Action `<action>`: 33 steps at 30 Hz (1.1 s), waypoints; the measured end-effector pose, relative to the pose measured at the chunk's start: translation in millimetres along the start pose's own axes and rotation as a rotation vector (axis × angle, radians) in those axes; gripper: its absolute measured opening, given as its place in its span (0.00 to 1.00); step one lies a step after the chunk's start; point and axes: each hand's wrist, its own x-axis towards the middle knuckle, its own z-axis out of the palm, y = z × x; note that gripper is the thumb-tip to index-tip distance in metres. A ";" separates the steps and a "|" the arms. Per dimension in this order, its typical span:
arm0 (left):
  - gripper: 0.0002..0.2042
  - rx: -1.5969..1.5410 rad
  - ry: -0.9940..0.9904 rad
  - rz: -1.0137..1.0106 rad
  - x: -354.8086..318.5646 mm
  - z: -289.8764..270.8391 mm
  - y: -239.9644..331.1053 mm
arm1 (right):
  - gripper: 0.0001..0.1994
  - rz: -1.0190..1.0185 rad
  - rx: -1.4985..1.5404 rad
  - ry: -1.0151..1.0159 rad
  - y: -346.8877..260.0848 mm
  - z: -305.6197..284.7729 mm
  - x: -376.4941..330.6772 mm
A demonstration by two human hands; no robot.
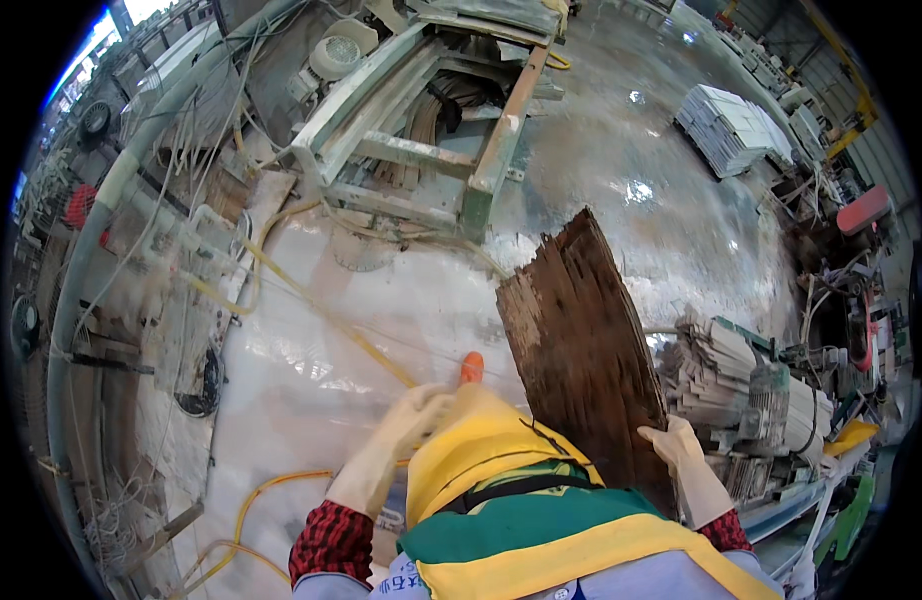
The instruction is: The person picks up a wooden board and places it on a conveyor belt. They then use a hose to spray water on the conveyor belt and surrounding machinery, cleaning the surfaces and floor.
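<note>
My right hand point(678, 452), in a cream rubber glove, grips the right edge of a worn dark-brown wooden board point(591, 340). The board stands tilted at my right side. Its far end is jagged and splintered, and its near end disappears behind my body. My left hand point(411, 415), gloved the same way, is beside the front of my yellow apron point(481, 440), away from the board. Its fingers are bent and blurred, with the tips partly hidden. An orange boot tip point(471, 367) shows beyond the apron on the wet floor.
Ahead stands a metal frame point(411, 150) holding curved strips. Yellow hoses point(321, 310) cross the wet floor point(311, 370) on the left. Stacked pale slabs point(716, 375) and a motor-like unit point(766, 405) are close on the right. A pallet of white slabs point(726, 130) sits farther off.
</note>
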 end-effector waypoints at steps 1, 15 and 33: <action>0.22 -0.055 -0.078 0.000 27.4 9.5 2.4 | 0.17 -0.003 -0.006 -0.008 -4.3 -2.7 8.8; 0.28 -0.081 -0.622 -0.613 214.6 185.3 102.5 | 0.14 0.123 -0.083 0.188 -171.5 -97.0 -8.8; 0.20 -0.776 -0.926 0.181 279.4 119.2 401.5 | 0.22 -1.083 -0.625 0.677 -429.0 -126.5 -69.0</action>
